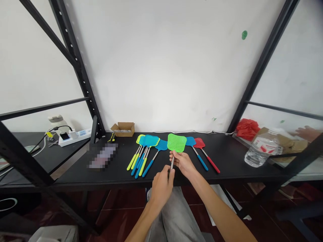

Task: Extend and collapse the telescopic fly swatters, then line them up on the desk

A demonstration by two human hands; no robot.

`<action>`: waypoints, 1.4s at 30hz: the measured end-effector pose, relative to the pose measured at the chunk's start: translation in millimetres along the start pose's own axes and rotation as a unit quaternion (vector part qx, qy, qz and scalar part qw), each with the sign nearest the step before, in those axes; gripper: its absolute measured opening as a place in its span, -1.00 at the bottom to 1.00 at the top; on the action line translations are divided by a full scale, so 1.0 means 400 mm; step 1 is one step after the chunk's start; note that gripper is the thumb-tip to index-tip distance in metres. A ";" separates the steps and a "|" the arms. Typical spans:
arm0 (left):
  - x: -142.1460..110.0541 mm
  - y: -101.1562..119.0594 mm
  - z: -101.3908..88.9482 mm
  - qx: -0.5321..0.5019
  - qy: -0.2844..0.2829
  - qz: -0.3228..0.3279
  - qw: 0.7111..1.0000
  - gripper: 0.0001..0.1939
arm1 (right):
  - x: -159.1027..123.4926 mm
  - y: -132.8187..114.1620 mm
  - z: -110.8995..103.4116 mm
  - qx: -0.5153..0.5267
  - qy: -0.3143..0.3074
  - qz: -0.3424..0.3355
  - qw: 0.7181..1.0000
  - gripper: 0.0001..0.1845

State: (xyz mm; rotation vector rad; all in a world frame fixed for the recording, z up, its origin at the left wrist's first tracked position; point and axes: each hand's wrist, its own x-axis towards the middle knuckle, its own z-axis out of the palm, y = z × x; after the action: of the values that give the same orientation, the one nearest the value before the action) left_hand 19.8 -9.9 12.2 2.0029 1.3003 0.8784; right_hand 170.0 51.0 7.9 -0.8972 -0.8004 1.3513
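Observation:
A green fly swatter (pixel 177 142) is held upright over the black table's (pixel 227 164) front edge. My right hand (pixel 183 162) pinches its thin metal rod just under the green head. My left hand (pixel 163 185) is closed round the rod's lower end. Left of it lies a fanned pile of several swatters (pixel 145 153) with blue and yellow-green heads and handles. Just right lie a blue swatter (pixel 199 158) and a red swatter (pixel 208 158), flat on the table.
A small open cardboard box (pixel 123 128) sits at the back by the wall. A clear plastic bottle (pixel 261 148) and a red bag (pixel 247 128) are at the right. A power strip (pixel 73 135) with cables is on the left table. Black shelf posts (pixel 83 77) flank the space.

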 end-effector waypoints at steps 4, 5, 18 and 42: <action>0.010 0.007 0.013 -0.197 -0.037 -0.012 0.980 -0.63 | 0.018 -0.017 0.009 0.068 0.034 -0.015 0.997 -0.78; 0.009 0.008 0.015 -0.246 -0.056 -0.022 0.967 -0.63 | 0.027 -0.026 0.005 0.088 0.047 -0.011 0.995 -0.82; -0.121 -0.035 -0.099 -0.181 -0.166 -0.010 0.969 -0.59 | 0.108 -0.151 -0.134 0.118 0.164 -0.091 0.975 -0.91; -0.320 -0.235 -0.297 0.084 -0.104 -0.021 0.991 -0.61 | 0.132 -0.303 -0.315 0.142 0.259 -0.157 0.942 -0.86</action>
State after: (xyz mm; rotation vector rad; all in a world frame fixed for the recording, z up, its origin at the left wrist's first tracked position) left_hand -163.1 -81.5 -14.3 2.1234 1.3282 0.5383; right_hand 340.8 93.8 57.3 -0.8032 -0.3094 0.8608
